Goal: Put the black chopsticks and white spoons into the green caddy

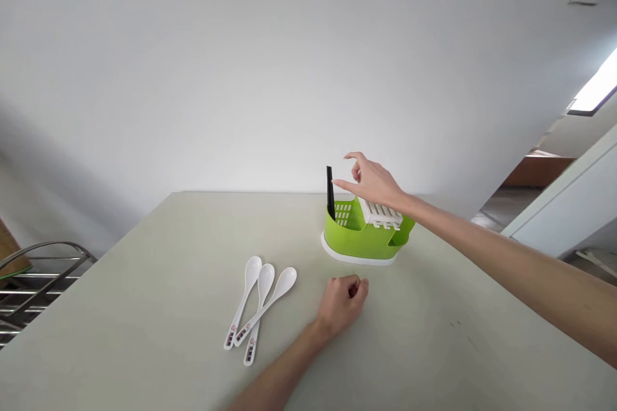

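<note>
A green utensil caddy (359, 245) with a white base stands near the table's back edge. Black chopsticks (330, 196) rise from its left compartment, leaning slightly. Just right of them, above the caddy, my right hand (373, 180) is open, thumb and index finger spread with nothing between them. Its thumb tip appears close to the chopsticks; whether it touches them I cannot tell. My left hand (341, 305) rests on the table in front of the caddy, fingers curled into a loose fist, no object showing. To its left lie three white spoons (265, 302), handles crossing.
A white slatted insert (380, 213) sits on the caddy's middle, partly behind my right wrist. The pale table (159, 282) meets a white wall (241, 77) at the back. A metal rack (43, 282) stands beyond the table's left edge.
</note>
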### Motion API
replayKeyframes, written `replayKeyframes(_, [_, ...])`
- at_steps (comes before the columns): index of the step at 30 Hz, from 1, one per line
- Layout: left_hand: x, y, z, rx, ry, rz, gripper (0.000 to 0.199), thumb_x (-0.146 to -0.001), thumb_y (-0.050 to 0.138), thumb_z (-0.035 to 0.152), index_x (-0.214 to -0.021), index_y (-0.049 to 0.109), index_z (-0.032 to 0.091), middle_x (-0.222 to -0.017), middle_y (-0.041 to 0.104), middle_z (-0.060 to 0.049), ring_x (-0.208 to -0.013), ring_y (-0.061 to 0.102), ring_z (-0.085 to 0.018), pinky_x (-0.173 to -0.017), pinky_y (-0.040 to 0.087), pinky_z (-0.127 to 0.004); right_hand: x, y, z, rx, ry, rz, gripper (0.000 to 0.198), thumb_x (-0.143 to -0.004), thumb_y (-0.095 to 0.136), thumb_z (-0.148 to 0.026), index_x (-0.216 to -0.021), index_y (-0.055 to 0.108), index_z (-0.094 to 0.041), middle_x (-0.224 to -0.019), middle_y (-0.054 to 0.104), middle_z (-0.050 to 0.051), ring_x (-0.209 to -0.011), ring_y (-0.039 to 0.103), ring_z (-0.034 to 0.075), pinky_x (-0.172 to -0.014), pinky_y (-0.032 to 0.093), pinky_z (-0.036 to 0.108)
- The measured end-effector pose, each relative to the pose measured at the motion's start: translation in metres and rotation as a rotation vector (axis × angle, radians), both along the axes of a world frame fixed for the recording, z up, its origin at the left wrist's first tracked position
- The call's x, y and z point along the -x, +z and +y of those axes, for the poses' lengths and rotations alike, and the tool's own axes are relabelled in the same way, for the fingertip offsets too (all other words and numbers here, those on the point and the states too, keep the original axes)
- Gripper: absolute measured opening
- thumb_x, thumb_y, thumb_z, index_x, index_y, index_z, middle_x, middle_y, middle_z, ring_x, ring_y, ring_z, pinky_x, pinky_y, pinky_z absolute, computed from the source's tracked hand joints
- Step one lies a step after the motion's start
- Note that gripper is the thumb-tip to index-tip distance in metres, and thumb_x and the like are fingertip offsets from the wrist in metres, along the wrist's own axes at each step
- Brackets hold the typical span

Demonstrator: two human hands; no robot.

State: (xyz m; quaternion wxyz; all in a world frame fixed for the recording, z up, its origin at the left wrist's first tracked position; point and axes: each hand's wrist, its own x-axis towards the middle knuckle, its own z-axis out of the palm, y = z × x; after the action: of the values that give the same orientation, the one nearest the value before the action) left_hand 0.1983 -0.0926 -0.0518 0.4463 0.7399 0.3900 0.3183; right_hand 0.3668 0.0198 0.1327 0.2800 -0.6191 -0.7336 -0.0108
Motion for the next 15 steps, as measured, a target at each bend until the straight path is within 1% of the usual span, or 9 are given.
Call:
replayKeyframes(3, [0.0,-0.001,0.002,-0.014,-0.008,0.009,0.047,-0.097,0.046,0.044,-0.06,0.027,0.021,-0.058,0.028,0.007,-0.058,0.024,-0.01,-0.058,0.023,-0.029,-0.02,-0.005,-0.038,-0.153,0.009,0.048,0.055,-0.097,0.062,-0.054,-0.141,0.048,-0.024,-0.097,0.066,0.002,-0.077,0.062,0.021,-0.074,0.047,0.034])
replayKeyframes(5, [0.0,-0.002,0.002,-0.015,-0.011,0.016,0.047,-0.097,0.047,0.044,-0.061,0.028,0.021,-0.058,0.028,0.007,-0.059,0.025,-0.01,-0.058,0.023,-0.028,-0.035,-0.012,-0.067,-0.214,0.027,0.054,0.049,-0.099,0.059,-0.048,-0.14,0.047,-0.025,-0.101,0.065,0.004,-0.08,0.062,0.021,-0.076,0.048,0.035])
replayKeyframes(7, [0.0,-0.002,0.002,-0.023,-0.018,0.028,0.046,-0.097,0.046,0.044,-0.061,0.028,0.021,-0.059,0.029,0.007,-0.059,0.025,-0.01,-0.058,0.023,-0.028,-0.05,-0.024,-0.096,-0.254,0.035,0.047,0.043,-0.1,0.057,-0.043,-0.139,0.048,-0.026,-0.107,0.064,0.006,-0.086,0.063,0.022,-0.078,0.049,0.035])
replayKeyframes(8, [0.0,-0.002,0.002,-0.034,-0.023,0.037,0.047,-0.097,0.046,0.045,-0.062,0.028,0.021,-0.059,0.029,0.007,-0.059,0.025,-0.01,-0.059,0.023,-0.028,-0.058,-0.033,-0.109,-0.273,0.027,0.042,0.041,-0.1,0.056,-0.041,-0.138,0.048,-0.027,-0.109,0.064,0.006,-0.087,0.062,0.023,-0.078,0.049,0.036])
replayKeyframes(10, [-0.001,-0.001,0.001,-0.066,-0.035,0.064,0.047,-0.098,0.045,0.046,-0.062,0.029,0.021,-0.058,0.03,0.007,-0.059,0.025,-0.01,-0.059,0.023,-0.029,-0.073,-0.059,-0.135,-0.323,-0.038,0.067,0.038,-0.1,0.054,-0.039,-0.136,0.049,-0.027,-0.109,0.063,0.006,-0.09,0.062,0.023,-0.081,0.049,0.037])
replayKeyframes(12, [-0.001,0.001,-0.001,-0.097,-0.043,0.092,0.048,-0.098,0.045,0.047,-0.061,0.029,0.021,-0.058,0.031,0.006,-0.059,0.026,-0.011,-0.059,0.024,-0.029,-0.089,-0.093,-0.157,-0.377,-0.139,0.161,0.038,-0.099,0.055,-0.04,-0.134,0.049,-0.025,-0.106,0.062,0.006,-0.091,0.062,0.024,-0.085,0.05,0.04])
replayKeyframes(13, [-0.001,0.003,-0.002,-0.106,-0.047,0.105,0.048,-0.099,0.044,0.048,-0.062,0.029,0.021,-0.058,0.031,0.006,-0.059,0.026,-0.011,-0.059,0.024,-0.029,-0.096,-0.111,-0.167,-0.367,-0.205,0.233,0.039,-0.098,0.055,-0.041,-0.132,0.049,-0.025,-0.104,0.062,0.006,-0.089,0.062,0.024,-0.083,0.051,0.039])
replayKeyframes(15, [0.005,0.009,-0.007,-0.118,-0.066,0.143,0.049,-0.099,0.044,0.049,-0.062,0.028,0.022,-0.058,0.031,0.006,-0.059,0.026,-0.011,-0.059,0.024,-0.029,-0.112,-0.149,-0.184,-0.246,-0.303,0.377,0.04,-0.095,0.055,-0.044,-0.13,0.049,-0.025,-0.104,0.063,0.005,-0.082,0.063,0.022,-0.076,0.051,0.037])
